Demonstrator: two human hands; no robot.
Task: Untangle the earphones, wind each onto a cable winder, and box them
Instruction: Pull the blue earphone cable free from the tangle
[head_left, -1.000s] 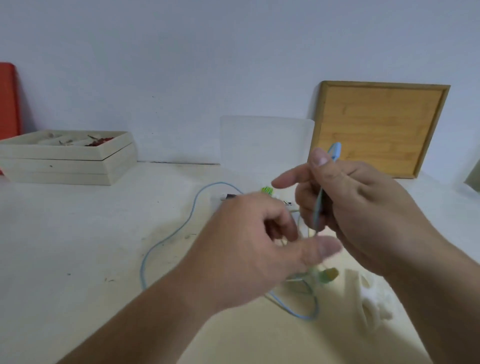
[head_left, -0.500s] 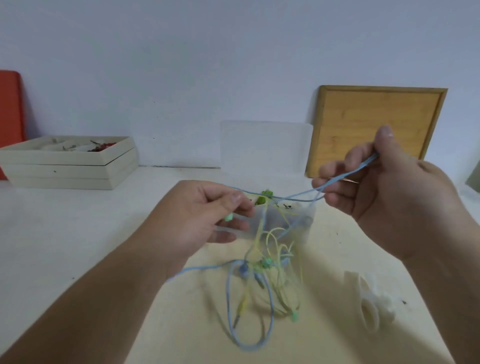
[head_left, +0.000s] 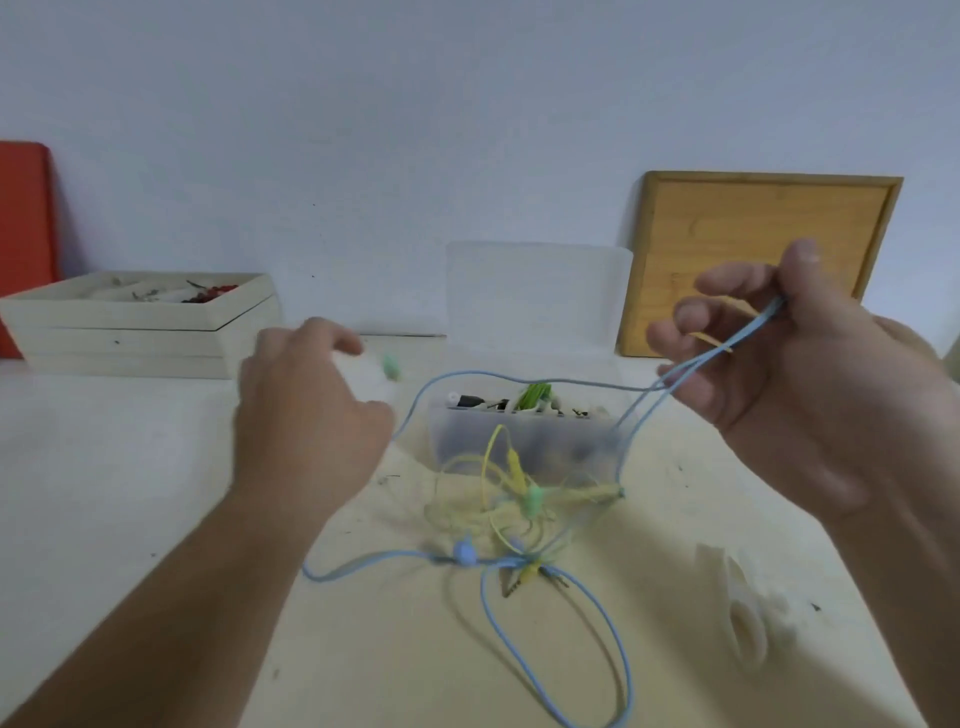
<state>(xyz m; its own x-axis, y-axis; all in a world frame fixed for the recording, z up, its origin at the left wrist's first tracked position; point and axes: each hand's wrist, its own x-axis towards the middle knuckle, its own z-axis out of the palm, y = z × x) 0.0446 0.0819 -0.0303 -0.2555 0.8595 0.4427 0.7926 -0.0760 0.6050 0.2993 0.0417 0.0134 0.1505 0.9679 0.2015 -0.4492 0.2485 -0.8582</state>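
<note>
A tangle of earphones hangs and lies at the table's middle: a blue cable (head_left: 519, 379) and a yellow cable (head_left: 498, 467) knotted together, with a pale green piece (head_left: 532, 501) in the knot. My right hand (head_left: 795, 374), raised at the right, pinches a loop of the blue cable between thumb and fingers. My left hand (head_left: 306, 415), blurred at centre left, has its fingers curled; a green earbud (head_left: 390, 366) shows at its fingertips and the blue cable runs toward it. A white cable winder (head_left: 748, 618) lies on the table at lower right.
A clear plastic box (head_left: 524, 441) with its lid up stands behind the tangle, holding small items. A wooden board (head_left: 753, 260) leans on the wall at right. Stacked pale wooden trays (head_left: 140, 332) sit at back left beside a red object (head_left: 23, 249).
My hands have drawn apart, the left moving left and up, the right staying raised. The blue cable now stretches between them and the tangle has spread lower over the table.
</note>
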